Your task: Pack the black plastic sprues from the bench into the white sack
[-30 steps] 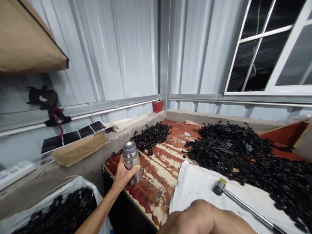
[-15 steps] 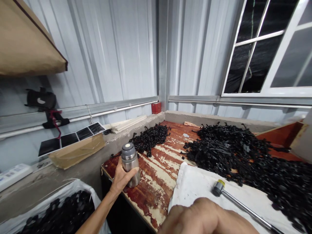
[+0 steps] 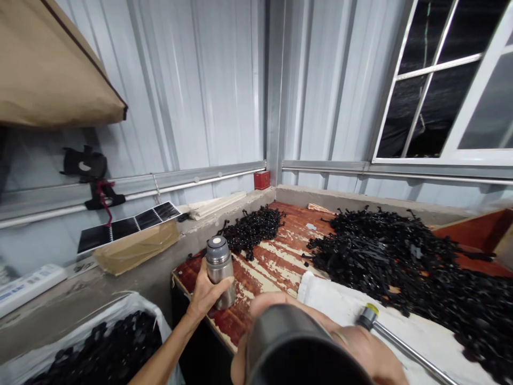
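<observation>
My left hand [image 3: 206, 297] is wrapped round a steel thermos flask [image 3: 220, 270] that stands upright near the left corner of the worn red wooden table [image 3: 276, 256]. My right hand [image 3: 363, 350] is very close to the camera at the bottom and grips a dark cup [image 3: 294, 347], seemingly the flask's cap, with its rim toward me. The fingers of both hands are closed.
A hammer [image 3: 396, 339] lies on a white cloth [image 3: 340, 307]. Piles of black plastic parts: a small pile [image 3: 252, 227] at the back, a large pile [image 3: 404, 259] on the right. A white bag of black parts [image 3: 104, 350] sits lower left. A red box [image 3: 262, 179] stands in the corner.
My right hand has come up in front of the camera and the dark cup now shows in it. My left hand stays on the flask.
</observation>
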The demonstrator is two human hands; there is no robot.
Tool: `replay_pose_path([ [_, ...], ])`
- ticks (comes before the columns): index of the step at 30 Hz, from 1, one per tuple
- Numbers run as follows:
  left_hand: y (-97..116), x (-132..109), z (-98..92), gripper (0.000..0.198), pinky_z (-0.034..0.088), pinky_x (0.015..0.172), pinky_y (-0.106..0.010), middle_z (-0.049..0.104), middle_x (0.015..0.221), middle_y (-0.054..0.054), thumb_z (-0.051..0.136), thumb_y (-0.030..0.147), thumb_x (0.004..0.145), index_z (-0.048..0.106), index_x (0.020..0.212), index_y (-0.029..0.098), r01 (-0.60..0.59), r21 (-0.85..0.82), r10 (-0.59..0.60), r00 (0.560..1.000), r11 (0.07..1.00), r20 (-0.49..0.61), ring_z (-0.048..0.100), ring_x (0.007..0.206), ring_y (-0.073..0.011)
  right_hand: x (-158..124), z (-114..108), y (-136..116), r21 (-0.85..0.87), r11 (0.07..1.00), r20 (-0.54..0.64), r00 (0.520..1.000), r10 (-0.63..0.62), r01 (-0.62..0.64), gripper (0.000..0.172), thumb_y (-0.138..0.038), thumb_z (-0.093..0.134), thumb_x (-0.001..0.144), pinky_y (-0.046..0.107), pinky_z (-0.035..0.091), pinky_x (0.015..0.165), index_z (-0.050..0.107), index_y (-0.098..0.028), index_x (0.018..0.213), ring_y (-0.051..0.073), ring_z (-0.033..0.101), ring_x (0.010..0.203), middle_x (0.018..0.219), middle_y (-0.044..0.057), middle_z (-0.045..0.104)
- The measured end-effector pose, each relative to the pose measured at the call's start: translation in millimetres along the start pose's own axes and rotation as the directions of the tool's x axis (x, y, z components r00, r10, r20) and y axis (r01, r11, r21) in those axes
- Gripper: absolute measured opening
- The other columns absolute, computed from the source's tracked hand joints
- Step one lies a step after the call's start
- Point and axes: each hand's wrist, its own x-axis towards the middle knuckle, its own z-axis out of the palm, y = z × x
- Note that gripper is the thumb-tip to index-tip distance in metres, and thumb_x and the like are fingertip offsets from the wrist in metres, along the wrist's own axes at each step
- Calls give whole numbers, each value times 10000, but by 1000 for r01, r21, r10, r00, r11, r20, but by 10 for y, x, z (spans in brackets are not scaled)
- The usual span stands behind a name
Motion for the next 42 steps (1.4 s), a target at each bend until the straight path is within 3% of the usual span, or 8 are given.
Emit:
replay_pose_path([
  [3, -101, 14, 5, 657, 471, 798, -340, 631, 891, -49, 726, 451, 543, 467, 1075, 165, -8, -26, 9, 1000, 1000, 3, 598, 811, -215, 39, 29, 35, 271, 962, -60, 997, 56, -38, 406, -368, 623, 724, 237, 495, 872, 639, -219, 1102, 132, 649, 940, 924, 12, 655],
  [7, -149, 21, 7, 632, 459, 745, -323, 623, 881, -45, 722, 448, 558, 465, 1067, 176, 0, -56, 1, 1000, 998, 23, 584, 799, -211, 93, 12, 34, 187, 979, -88, 992, 95, -77, 326, -333, 495, 680, 284, 494, 842, 658, -182, 918, 123, 663, 849, 895, -35, 654],
  [15, -3, -3, 7, 650, 460, 796, -329, 613, 889, -52, 717, 426, 533, 454, 1054, 140, 7, -56, -6, 1000, 998, 17, 559, 797, -189, 89, 55, 17, 172, 985, -156, 988, 0, 28, 487, -405, 631, 739, 338, 428, 1024, 597, -206, 1183, 197, 604, 1118, 1081, 61, 645],
  [19, -84, 14, 7, 588, 461, 792, -333, 615, 911, -67, 712, 443, 561, 457, 1000, 146, -48, -53, 50, 998, 997, 27, 559, 793, -186, 17, 80, -60, 110, 994, -23, 999, 30, -27, 633, -438, 630, 739, 388, 266, 1118, 527, -201, 1316, 217, 523, 1235, 1142, 32, 630],
  [22, -129, 20, 6, 583, 466, 792, -333, 614, 902, -69, 706, 440, 571, 447, 1003, 146, -70, -34, 71, 997, 997, 23, 564, 790, -188, 0, 60, -114, 147, 987, 15, 998, 62, -64, 605, -381, 645, 708, 331, 352, 1027, 553, -242, 1290, 169, 579, 1144, 1063, -34, 656],
  [29, -145, 36, 23, 577, 454, 835, -320, 614, 942, -62, 702, 372, 562, 446, 1028, 148, -70, -85, 73, 996, 994, 42, 578, 867, -195, 349, -334, -94, 182, 964, -246, 958, -146, 194, 32, -227, 719, 810, 217, 569, 783, 749, -218, 821, 96, 670, 836, 957, -24, 711],
  [35, -92, 14, -1, 622, 442, 780, -328, 586, 876, -53, 697, 417, 560, 405, 1038, 146, -47, -144, 62, 993, 988, 100, 530, 787, -177, 992, -648, -152, 166, 986, -589, 804, 77, 27, 437, -293, 899, 411, 298, 539, 551, 678, -141, 756, 190, 619, 633, 772, 56, 682],
  [42, -123, 18, 20, 592, 444, 799, -336, 594, 923, -58, 700, 355, 553, 426, 1038, 153, -14, -159, 31, 994, 987, 106, 550, 824, -187, 1227, -577, -225, 174, 984, -576, 809, 120, -23, 278, -263, 768, 546, 314, 535, 506, 634, -172, 772, 205, 613, 603, 719, 38, 661],
])
